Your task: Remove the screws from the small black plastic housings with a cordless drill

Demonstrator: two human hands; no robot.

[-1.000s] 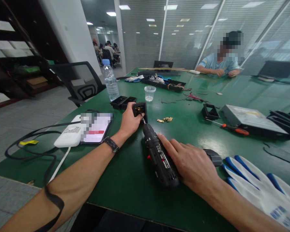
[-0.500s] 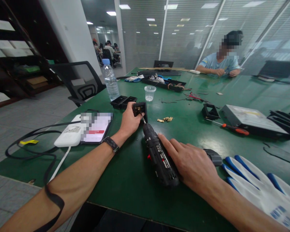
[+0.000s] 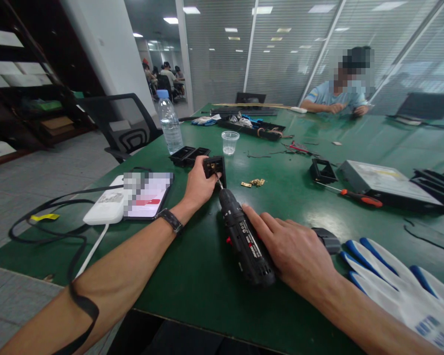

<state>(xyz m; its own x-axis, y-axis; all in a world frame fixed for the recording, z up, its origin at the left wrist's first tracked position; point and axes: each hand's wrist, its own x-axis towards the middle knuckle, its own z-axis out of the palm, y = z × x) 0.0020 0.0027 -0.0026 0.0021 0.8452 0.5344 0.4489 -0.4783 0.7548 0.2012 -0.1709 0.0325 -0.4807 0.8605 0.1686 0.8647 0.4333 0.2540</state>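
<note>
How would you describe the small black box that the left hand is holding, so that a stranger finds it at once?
On the green table, follow the left hand to its fingertips. There a small black square plastic box stands tilted on its edge, with the bit of the black cordless screwdriver inside it. The two similar black trays behind it lie flat and untouched.

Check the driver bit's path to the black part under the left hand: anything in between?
Nothing visible. The drill driver, gripped by the right hand, has its bit tip right at the black part, which the left hand holds on the table.
</note>
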